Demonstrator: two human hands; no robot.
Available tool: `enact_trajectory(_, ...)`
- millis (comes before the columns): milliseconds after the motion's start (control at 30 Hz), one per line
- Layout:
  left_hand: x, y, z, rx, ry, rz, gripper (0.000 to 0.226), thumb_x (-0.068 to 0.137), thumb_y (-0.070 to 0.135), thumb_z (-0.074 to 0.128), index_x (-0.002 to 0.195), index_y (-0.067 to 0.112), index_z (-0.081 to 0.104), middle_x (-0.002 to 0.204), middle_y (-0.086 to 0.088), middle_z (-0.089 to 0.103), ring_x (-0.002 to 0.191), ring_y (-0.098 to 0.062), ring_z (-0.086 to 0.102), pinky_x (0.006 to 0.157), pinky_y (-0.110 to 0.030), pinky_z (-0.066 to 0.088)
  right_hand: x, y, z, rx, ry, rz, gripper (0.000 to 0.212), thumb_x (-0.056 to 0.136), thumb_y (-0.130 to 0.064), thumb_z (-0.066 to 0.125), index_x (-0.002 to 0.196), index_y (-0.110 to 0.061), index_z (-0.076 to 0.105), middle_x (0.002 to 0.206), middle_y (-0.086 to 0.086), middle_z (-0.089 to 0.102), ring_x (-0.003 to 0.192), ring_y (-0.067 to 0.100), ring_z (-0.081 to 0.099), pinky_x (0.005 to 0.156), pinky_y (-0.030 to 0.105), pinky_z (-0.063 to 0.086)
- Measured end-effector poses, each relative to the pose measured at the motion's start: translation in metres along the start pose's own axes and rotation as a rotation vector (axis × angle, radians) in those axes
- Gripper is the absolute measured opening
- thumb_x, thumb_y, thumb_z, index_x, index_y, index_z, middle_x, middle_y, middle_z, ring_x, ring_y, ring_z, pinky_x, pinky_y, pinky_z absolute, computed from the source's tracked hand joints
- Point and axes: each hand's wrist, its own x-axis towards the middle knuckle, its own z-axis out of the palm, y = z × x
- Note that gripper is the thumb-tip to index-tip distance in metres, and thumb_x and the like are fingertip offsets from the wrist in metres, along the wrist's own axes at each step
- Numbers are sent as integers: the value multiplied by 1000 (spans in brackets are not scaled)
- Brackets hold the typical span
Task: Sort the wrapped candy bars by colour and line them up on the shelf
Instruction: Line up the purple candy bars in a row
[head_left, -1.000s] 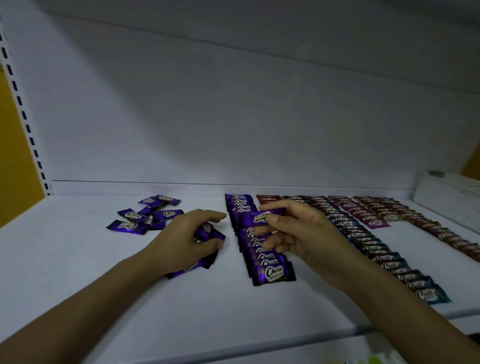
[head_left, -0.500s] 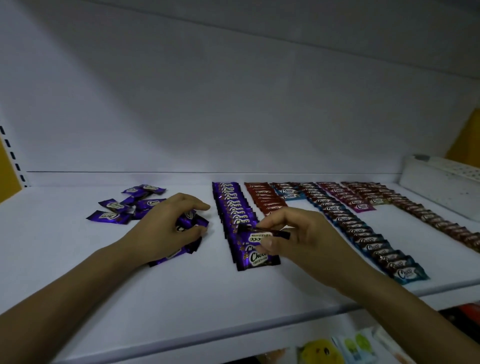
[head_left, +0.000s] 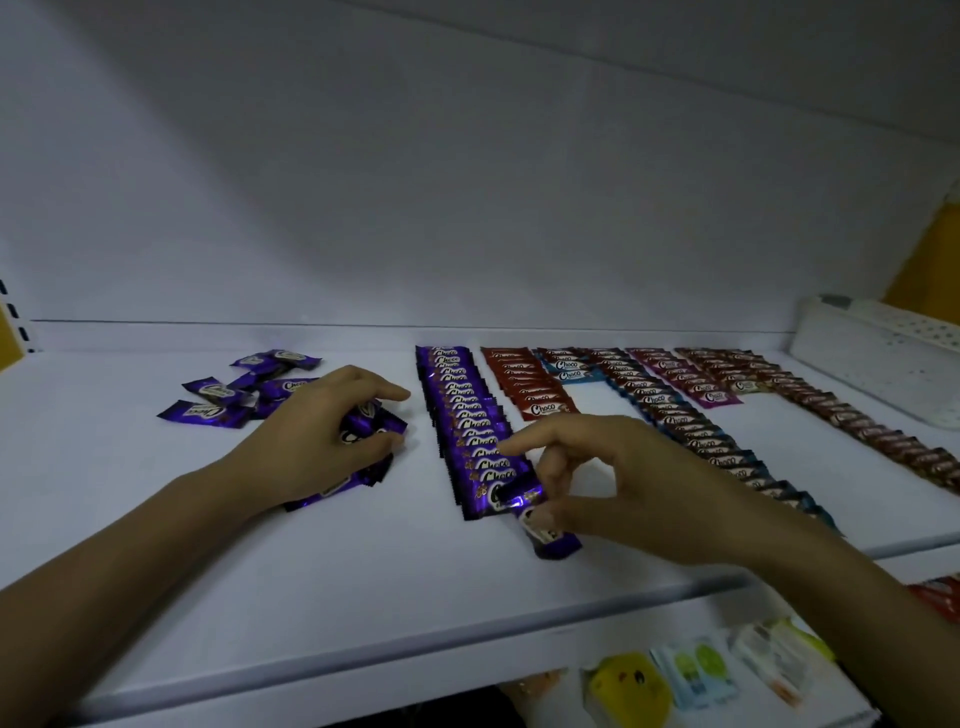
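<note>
A long row of purple candy bars (head_left: 464, 415) runs from the back of the white shelf (head_left: 311, 582) toward its front edge. My right hand (head_left: 613, 478) pinches one purple bar (head_left: 545, 530) at the near end of that row, the bar tilted and low over the shelf. My left hand (head_left: 322, 436) grips a bunch of purple bars (head_left: 371, 423) left of the row. More loose purple bars (head_left: 244, 389) lie scattered at the back left. Rows of red bars (head_left: 524, 384), blue bars (head_left: 691, 431), pink bars (head_left: 685, 382) and brown bars (head_left: 852, 421) lie to the right.
A white perforated box (head_left: 883, 358) stands at the shelf's far right. Below the shelf's front edge, packets on a lower level (head_left: 696, 670) show. The shelf's back wall rises close behind the rows.
My right hand has carried the purple bar from above the row's middle down to its near end. The left hand has stayed on its bunch. The view has tilted downward.
</note>
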Motion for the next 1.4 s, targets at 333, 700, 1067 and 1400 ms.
enact_trajectory(333, -1, 2, -1, 5, 6, -8, 43, 82, 21, 73, 123, 24, 61, 113, 12, 56, 102, -7, 55, 88, -19, 39, -6, 8, 14, -235, 133, -58, 25, 82, -31, 70, 106, -27, 68, 93, -17, 59, 88, 0, 51, 80, 18, 41)
enact_trajectory(700, -2, 2, 0, -16, 18, -37, 49, 82, 22, 73, 128, 26, 56, 118, 13, 55, 106, -4, 53, 92, -21, 39, -8, 13, 17, -477, 36, 27, 32, 88, -48, 56, 119, -40, 60, 98, -16, 49, 95, 1, 42, 79, 22, 24)
enact_trajectory(1067, -2, 4, -1, -35, 14, -59, 53, 82, 23, 72, 132, 28, 52, 127, 10, 57, 111, -10, 56, 97, -34, 45, 0, 16, 26, -551, 156, -29, 33, 86, -53, 56, 114, -35, 60, 114, -14, 52, 101, -2, 36, 81, 18, 16)
enact_trajectory(1400, 0, 1, 1, -39, 9, -45, 63, 82, 24, 73, 138, 30, 44, 122, 13, 56, 105, -7, 57, 91, -27, 45, 2, 19, 25, -472, 153, -5, 41, 83, -58, 57, 118, -36, 57, 110, -17, 51, 96, -6, 35, 78, 10, 19)
